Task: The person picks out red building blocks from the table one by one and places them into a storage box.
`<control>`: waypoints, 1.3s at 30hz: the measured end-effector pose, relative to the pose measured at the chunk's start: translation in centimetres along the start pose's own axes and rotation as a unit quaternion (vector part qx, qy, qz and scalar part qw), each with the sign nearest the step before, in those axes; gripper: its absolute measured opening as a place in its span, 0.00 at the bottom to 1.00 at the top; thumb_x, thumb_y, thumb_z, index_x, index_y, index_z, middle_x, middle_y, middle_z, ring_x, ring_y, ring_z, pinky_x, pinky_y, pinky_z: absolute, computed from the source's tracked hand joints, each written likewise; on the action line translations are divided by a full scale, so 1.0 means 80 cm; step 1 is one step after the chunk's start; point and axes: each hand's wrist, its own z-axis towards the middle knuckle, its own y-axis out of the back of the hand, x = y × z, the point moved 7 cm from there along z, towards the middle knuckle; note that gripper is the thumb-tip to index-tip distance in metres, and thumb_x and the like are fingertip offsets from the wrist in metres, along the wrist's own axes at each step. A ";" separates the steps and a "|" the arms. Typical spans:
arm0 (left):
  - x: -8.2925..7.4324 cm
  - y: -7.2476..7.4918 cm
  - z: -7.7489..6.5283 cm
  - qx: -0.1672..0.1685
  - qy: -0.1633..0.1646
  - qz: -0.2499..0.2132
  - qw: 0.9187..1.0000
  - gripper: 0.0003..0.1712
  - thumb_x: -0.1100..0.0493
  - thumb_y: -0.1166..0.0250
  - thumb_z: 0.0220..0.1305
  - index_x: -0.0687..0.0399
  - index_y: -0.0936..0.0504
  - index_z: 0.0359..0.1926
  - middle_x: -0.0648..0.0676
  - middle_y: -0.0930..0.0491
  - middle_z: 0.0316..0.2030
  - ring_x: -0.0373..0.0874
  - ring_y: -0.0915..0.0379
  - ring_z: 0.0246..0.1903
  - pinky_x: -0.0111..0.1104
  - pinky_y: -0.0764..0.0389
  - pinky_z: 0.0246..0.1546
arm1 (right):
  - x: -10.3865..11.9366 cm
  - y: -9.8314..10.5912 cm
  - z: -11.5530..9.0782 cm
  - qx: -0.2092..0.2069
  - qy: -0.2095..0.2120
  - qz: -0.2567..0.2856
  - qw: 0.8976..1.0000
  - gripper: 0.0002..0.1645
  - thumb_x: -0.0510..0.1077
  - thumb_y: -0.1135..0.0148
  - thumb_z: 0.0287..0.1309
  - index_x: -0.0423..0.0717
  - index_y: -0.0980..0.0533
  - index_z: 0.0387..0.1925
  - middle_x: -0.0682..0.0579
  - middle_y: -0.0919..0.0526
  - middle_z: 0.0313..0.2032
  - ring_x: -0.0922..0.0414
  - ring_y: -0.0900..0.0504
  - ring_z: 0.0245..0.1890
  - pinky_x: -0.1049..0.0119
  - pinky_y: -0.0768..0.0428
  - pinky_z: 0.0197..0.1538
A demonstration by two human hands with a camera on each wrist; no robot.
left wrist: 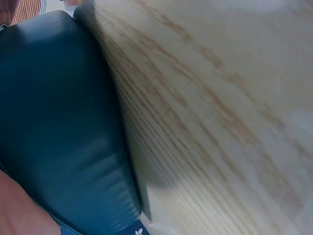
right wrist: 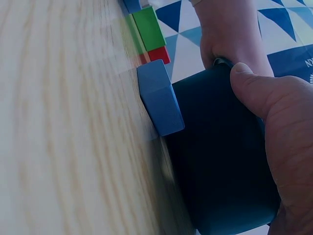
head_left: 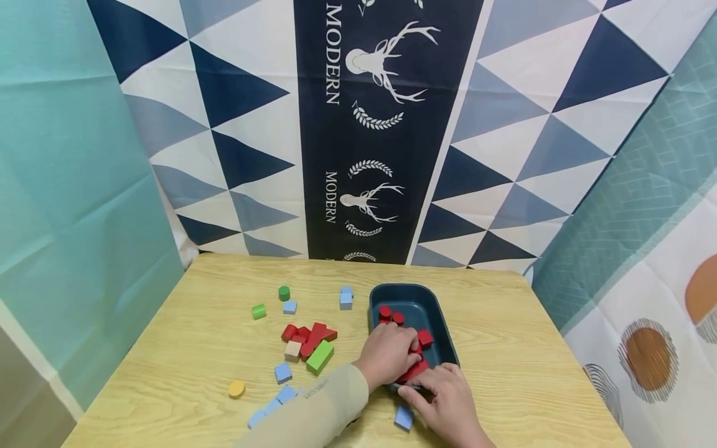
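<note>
A dark blue plastic bin [head_left: 422,314] holds several red wooden blocks [head_left: 424,338]. My left hand [head_left: 385,354] reaches over its left wall, fingers bent down among the red blocks; the fingertips are partly hidden. At the near end, my right hand [head_left: 448,398] grips the rim, its thumb outside and its fingers reaching over into the bin. In the right wrist view the right thumb [right wrist: 252,85] lies along the rim, close to the left wrist. A light blue block [head_left: 403,418] stands on the table just outside the near wall.
Left of the bin on the wooden table lie a pile of red blocks [head_left: 315,339], a bright green block [head_left: 320,358], a plain wood cube [head_left: 292,351], an orange disc [head_left: 236,389] and several light blue blocks [head_left: 283,373]. Farther back is a dark green cylinder [head_left: 284,293]. Patterned curtains surround the table.
</note>
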 end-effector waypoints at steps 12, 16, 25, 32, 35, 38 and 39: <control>-0.002 -0.003 0.000 0.026 0.002 0.010 1.000 0.07 0.39 0.32 0.60 0.30 0.17 0.34 0.34 0.20 0.30 0.36 0.29 0.33 0.36 0.24 0.44 | -0.003 -0.001 -0.001 -0.004 0.000 0.005 1.000 0.09 0.57 0.26 0.50 0.67 0.20 0.23 0.74 0.23 0.23 0.73 0.28 0.25 0.56 0.33 0.41; -0.003 -0.003 -0.001 0.029 -0.005 0.015 0.999 0.07 0.39 0.33 0.61 0.28 0.13 0.38 0.35 0.18 0.35 0.36 0.27 0.36 0.36 0.24 0.46 | -0.002 0.000 -0.001 -0.005 0.002 0.004 1.000 0.09 0.58 0.26 0.49 0.67 0.20 0.23 0.74 0.23 0.23 0.73 0.28 0.25 0.57 0.33 0.41; -0.004 0.006 -0.004 -0.006 0.001 0.014 1.000 0.06 0.46 0.31 0.62 0.32 0.11 0.40 0.40 0.18 0.39 0.36 0.26 0.41 0.34 0.23 0.48 | 0.001 0.001 0.001 -0.001 0.000 0.002 1.000 0.09 0.57 0.26 0.49 0.66 0.20 0.23 0.74 0.24 0.22 0.73 0.29 0.24 0.56 0.33 0.41; -0.002 0.006 -0.004 -0.016 0.017 0.019 1.000 0.03 0.48 0.31 0.62 0.33 0.10 0.36 0.40 0.19 0.36 0.36 0.26 0.38 0.33 0.23 0.47 | 0.000 0.000 0.001 0.004 -0.005 -0.002 1.000 0.10 0.58 0.26 0.49 0.67 0.20 0.22 0.74 0.25 0.22 0.73 0.30 0.23 0.57 0.33 0.41; -0.002 0.005 -0.004 -0.020 0.015 0.023 0.999 0.04 0.48 0.31 0.63 0.32 0.10 0.36 0.39 0.18 0.36 0.35 0.26 0.38 0.33 0.22 0.47 | 0.000 0.000 0.001 0.003 -0.005 -0.002 1.000 0.10 0.57 0.26 0.49 0.67 0.20 0.22 0.74 0.25 0.22 0.73 0.31 0.23 0.57 0.33 0.41; -0.002 0.005 -0.004 -0.021 0.013 0.025 0.999 0.04 0.47 0.32 0.63 0.31 0.10 0.37 0.39 0.18 0.36 0.35 0.26 0.39 0.33 0.23 0.48 | 0.000 0.000 0.001 0.002 -0.005 0.000 1.000 0.10 0.57 0.26 0.49 0.67 0.20 0.22 0.74 0.25 0.21 0.73 0.31 0.23 0.57 0.33 0.41; -0.002 0.005 -0.004 -0.022 0.012 0.027 0.999 0.04 0.47 0.32 0.63 0.30 0.10 0.37 0.38 0.18 0.36 0.34 0.26 0.39 0.33 0.23 0.48 | 0.000 0.000 0.001 0.002 -0.005 0.000 1.000 0.10 0.57 0.26 0.49 0.67 0.20 0.22 0.74 0.25 0.21 0.73 0.31 0.23 0.57 0.33 0.41</control>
